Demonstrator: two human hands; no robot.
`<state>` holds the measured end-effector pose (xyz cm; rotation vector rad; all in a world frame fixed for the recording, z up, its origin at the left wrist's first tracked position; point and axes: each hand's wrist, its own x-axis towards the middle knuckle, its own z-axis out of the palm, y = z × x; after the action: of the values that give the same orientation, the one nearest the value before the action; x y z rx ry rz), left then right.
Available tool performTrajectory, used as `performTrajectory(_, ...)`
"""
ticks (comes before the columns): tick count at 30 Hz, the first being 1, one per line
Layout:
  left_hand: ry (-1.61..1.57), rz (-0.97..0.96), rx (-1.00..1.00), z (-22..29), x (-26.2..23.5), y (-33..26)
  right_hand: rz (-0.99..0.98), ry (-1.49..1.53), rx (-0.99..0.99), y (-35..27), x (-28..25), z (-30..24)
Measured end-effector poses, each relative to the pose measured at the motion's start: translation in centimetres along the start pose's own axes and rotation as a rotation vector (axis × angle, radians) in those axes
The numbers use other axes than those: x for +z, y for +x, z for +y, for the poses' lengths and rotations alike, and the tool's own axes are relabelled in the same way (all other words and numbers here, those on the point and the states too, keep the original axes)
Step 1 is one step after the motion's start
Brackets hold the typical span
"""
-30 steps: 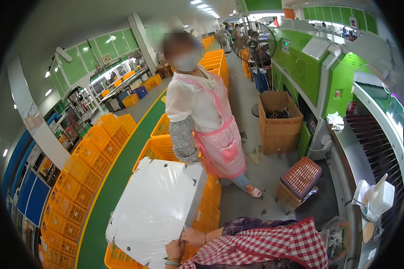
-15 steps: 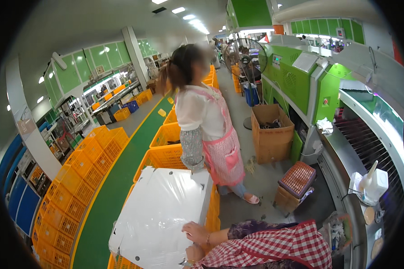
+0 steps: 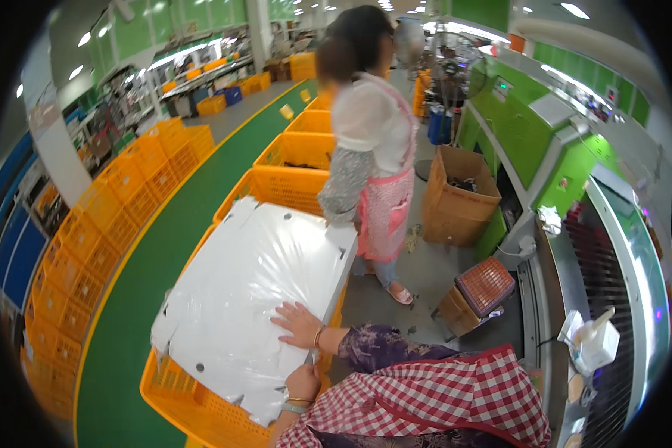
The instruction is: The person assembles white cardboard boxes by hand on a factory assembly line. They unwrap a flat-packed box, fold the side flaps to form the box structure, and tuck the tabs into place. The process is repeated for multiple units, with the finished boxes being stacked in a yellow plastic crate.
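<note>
Stacked orange crates (image 3: 119,201) line the frame's left; at lower centre, a white film-wrapped slab (image 3: 239,276) lies slanted across an orange basket (image 3: 168,392). The person's right hand (image 3: 296,325) rests open and flat on it, fingers spread, gripping nothing; just below, the left hand (image 3: 303,382) curls at its edge, though whether it grips cannot be told. A co-worker's patterned sleeve (image 3: 345,179) hangs by its upper-right corner.

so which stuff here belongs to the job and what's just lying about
In use:
wrapped white slab, right hand on top, left hand at its edge
orange crate beneath it

Apparently just lying about:
open cardboard box
reddish basket
white container
</note>
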<state>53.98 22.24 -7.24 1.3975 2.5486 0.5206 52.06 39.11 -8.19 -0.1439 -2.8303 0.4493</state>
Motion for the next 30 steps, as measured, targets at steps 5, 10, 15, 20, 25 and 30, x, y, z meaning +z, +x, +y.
performTrajectory(5, -0.277, 0.084, -0.157, -2.0, -3.0, -8.3, -0.038, -0.022, -0.007, 0.5, -0.1, -0.5)
performTrajectory(10, -0.193, 0.104, -0.637, -8.6, -3.8, -20.9, -0.011, -0.169, -0.054, 1.2, 1.3, -0.2)
performTrajectory(15, -0.315, 0.269, -0.679, -11.5, -3.4, -22.4, 0.023, -0.205, -0.042, 0.0, 2.7, 0.6)
performTrajectory(20, -0.402, 0.148, -0.936, -17.3, -2.3, -25.6, 0.045, -0.159, -0.058, -0.2, 2.8, 0.4)
performTrajectory(25, -0.565, 0.267, -1.083, -23.1, -0.7, -25.7, 0.149, -0.106, -0.033, -1.3, 3.5, -0.4)
performTrajectory(30, -0.324, 0.145, -0.861, -20.0, 0.5, -21.4, 0.165, -0.022, -0.145, -3.1, 3.5, -3.3)
